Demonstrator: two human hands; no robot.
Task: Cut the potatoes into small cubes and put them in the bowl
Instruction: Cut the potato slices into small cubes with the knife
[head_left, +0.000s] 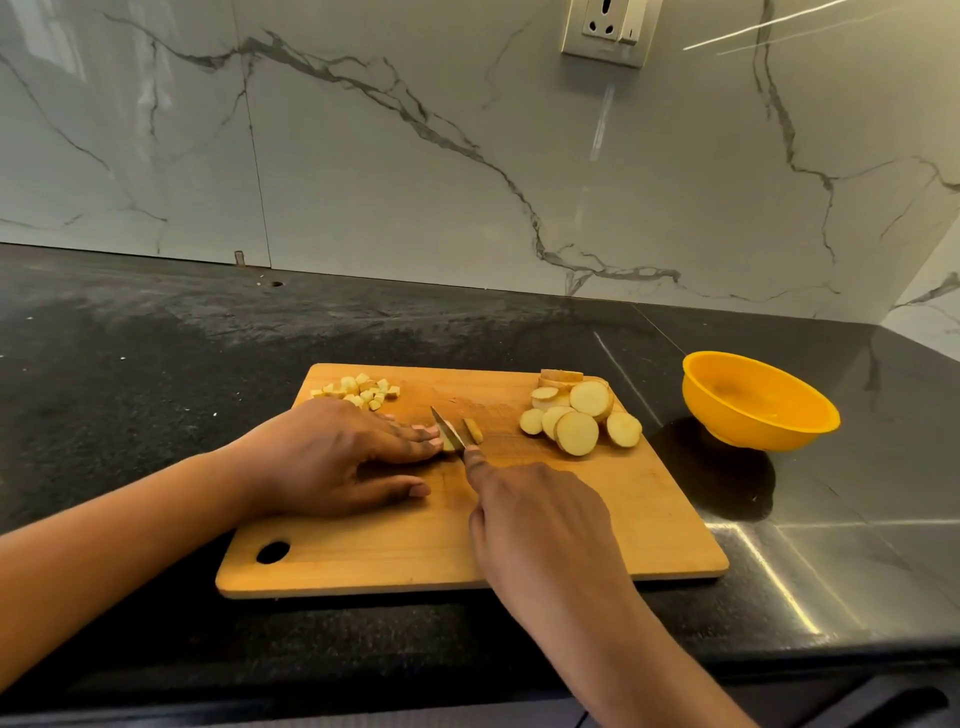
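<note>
Your left hand (343, 457): palm down, fingers straight and together, pointing right; thumb stretched out apart on near side. Forearm comes in from lower left. Your right hand (540, 525): back up, fingers curled round knife (448, 432), index finger laid straight forward along it, tip just beside left fingertips. Forearm comes in from lower right. Both arms bare.

Warm, fairly bright light glares off the glossy countertop (831, 571) and marble wall (415, 182); wide-angle edges bow.
</note>
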